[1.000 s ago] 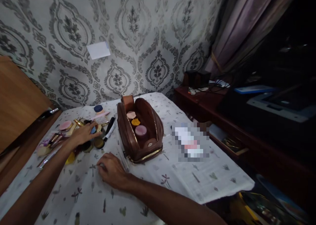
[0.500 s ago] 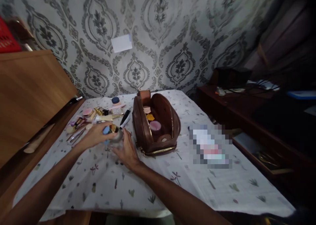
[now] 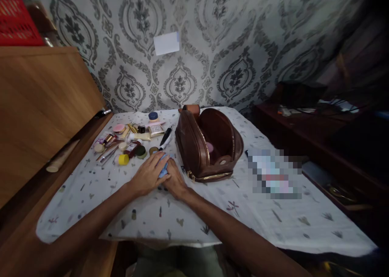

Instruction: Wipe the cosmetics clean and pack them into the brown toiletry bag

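Head view shows me the left hand (image 3: 149, 172) bent closed over a crumpled blue cloth (image 3: 163, 167), right up against the right hand (image 3: 175, 180). I can't tell what the right hand holds, because its fingers are mostly hidden. Both are over the white-covered surface (image 3: 85, 188), beside the open brown bag (image 3: 192, 147) and near a yellow lid (image 3: 123, 160).

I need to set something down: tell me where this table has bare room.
Largest: the cloth between the right forearm, bag, blurred patch and near edge. Smaller: the left front, between the make-up, left forearm and the cloth's left edge. Crowded: the back left, with make-up, and left of the bag, with slim tubes, left hand and right hand.
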A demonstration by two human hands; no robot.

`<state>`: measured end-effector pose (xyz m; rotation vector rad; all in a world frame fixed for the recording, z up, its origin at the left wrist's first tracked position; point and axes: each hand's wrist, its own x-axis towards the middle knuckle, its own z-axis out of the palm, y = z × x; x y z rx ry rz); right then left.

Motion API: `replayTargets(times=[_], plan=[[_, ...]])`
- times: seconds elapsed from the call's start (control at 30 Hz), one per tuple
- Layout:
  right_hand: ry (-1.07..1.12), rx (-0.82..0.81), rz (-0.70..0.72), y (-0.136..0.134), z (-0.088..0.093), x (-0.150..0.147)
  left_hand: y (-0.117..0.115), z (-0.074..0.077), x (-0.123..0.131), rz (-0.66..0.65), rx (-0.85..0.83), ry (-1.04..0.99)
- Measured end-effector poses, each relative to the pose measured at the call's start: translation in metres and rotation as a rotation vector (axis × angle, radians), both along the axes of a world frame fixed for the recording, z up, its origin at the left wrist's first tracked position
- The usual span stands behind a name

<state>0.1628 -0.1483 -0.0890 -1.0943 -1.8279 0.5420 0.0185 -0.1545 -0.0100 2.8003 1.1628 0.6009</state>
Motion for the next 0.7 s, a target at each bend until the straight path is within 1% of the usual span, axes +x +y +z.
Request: replayTargets(times=[0.03,0.1,0.2,0.3,0.4,0.57,0.7], plan=[[-0.003,0.008,0.008,0.001,-0.001,0.0,0.0,-0.005,0.003,0.024,0.019,0.023],[0.0,-0.001,0.01,0.003,-0.001,0.0,0.003,-0.009,0.007,0.089,0.024,0.049],[-0.024,-0.019,0.004,0.004,0.003,-0.002,0.006,-0.004,0.007,0.147,-0.011,0.03],[-0.04,-0.074,-0.008,0.003,0.008,-0.004,0.01,0.001,0.006,0.16,-0.041,-0.075],[-0.047,-0.101,-0.013,0.001,0.012,-0.004,0.015,-0.002,0.002,0.123,-0.085,-0.223],[-0.054,-0.132,0.019,-0.001,0.018,-0.006,0.027,-0.011,-0.012,-0.021,-0.163,-0.464],[-0.018,-0.148,0.033,-0.001,0.019,-0.008,0.032,-0.013,-0.018,-0.058,-0.186,-0.56]])
